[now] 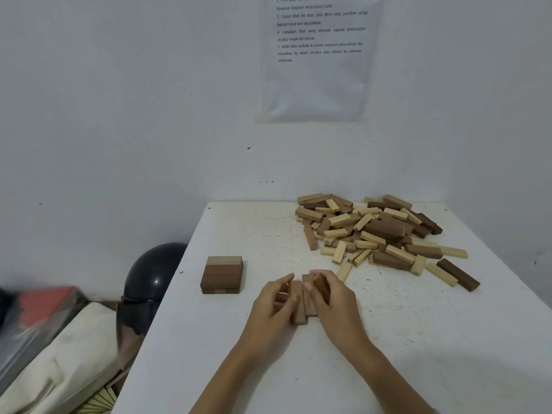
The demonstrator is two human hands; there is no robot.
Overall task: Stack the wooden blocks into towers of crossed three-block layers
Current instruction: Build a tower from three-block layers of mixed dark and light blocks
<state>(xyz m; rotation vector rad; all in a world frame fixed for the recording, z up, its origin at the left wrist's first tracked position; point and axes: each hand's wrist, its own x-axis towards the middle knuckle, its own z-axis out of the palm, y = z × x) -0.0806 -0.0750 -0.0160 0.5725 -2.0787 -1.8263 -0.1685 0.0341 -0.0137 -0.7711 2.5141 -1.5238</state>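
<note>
My two hands met near the middle of the white tabletop [418, 339], close to the front edge. My left hand [273, 307] was curled around a long brown block [299, 307]. The thumb lay on its top face and the fingers reached over its far end. This block lay flat, with its length pointing away from me. A second brown block [309, 304] lay just beside it on the right, parallel and touching it. My right hand [333, 300] pinched a dark block [322, 286] between the thumb and the bent fingers, at the right side of these two. I could not tell if the dark block already rested on the tabletop or was a little above it.

To the left, apart from my hands, a small stack [222, 274] stood. Its top layer had three blocks side by side, the far one lighter than the other two, and another layer showed under them.

At the far right, a pile of loose blocks [376, 231] in pale and dark wood lay against the wall, with some single pieces scattered toward me.

A printed sheet [319, 55] hung on the wall above. Left of the tabletop a dark round object [155, 273] and a cream cloth bag [59, 360] were lower down.
</note>
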